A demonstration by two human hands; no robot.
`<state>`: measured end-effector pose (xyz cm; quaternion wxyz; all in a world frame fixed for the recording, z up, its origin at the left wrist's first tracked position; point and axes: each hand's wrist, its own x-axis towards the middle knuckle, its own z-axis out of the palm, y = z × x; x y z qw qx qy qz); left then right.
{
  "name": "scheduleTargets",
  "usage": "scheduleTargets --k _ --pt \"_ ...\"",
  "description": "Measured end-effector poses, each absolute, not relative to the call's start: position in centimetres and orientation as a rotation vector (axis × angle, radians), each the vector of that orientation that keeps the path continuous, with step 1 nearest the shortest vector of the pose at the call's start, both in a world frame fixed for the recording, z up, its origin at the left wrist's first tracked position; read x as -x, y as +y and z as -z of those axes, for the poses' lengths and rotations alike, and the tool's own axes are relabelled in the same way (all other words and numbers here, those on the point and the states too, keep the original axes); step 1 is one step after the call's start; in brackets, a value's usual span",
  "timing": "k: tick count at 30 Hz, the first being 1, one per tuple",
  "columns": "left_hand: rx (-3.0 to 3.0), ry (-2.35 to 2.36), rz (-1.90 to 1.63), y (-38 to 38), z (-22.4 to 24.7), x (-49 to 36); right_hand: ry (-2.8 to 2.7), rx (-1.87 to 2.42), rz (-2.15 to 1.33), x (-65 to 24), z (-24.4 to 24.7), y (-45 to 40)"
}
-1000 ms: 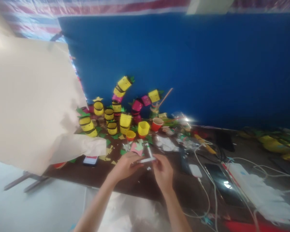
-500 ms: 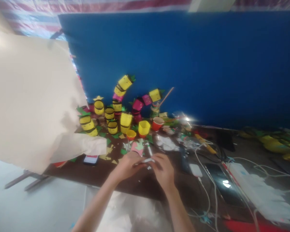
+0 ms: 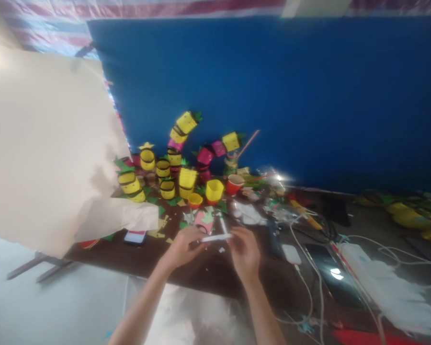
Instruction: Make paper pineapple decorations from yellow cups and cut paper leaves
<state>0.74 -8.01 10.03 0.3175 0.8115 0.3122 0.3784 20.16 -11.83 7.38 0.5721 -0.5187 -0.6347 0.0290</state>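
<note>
A narrow white strip (image 3: 216,237) stretches level between my two hands, above the dark table. My left hand (image 3: 187,245) is closed, pinching its left end. The right end is held in the closed fingers of my right hand (image 3: 246,249). Just beyond the fingers lie a pink piece with green leaf shapes (image 3: 204,220) and a slim white stick-like object with a green part (image 3: 222,223). Small white scraps (image 3: 221,249) are on the table below the strip. Blur hides what the strip is made of.
Yellow cups (image 3: 214,190) with black bands, some stacked, and a red cup (image 3: 234,184) stand behind. A phone (image 3: 135,237) lies left. To the right are a white charger (image 3: 290,253), a dark tablet-like device (image 3: 332,273), cables and a power strip (image 3: 388,282). A blue panel (image 3: 273,96) rises behind.
My hands have moved slightly apart, and more of the white strip now shows between them. The things on the table have stayed put.
</note>
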Motion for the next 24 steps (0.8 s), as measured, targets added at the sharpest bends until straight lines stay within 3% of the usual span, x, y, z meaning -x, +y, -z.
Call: scheduleTargets --k 6,24 --pt "-2.359 0.801 -1.005 -7.3 -8.9 -1.5 -1.725 1.144 0.123 -19.8 -8.3 -12.0" --pt "-2.127 0.818 -1.044 -7.9 -9.1 -0.8 -1.468 1.286 -0.098 -20.1 -6.4 -11.4"
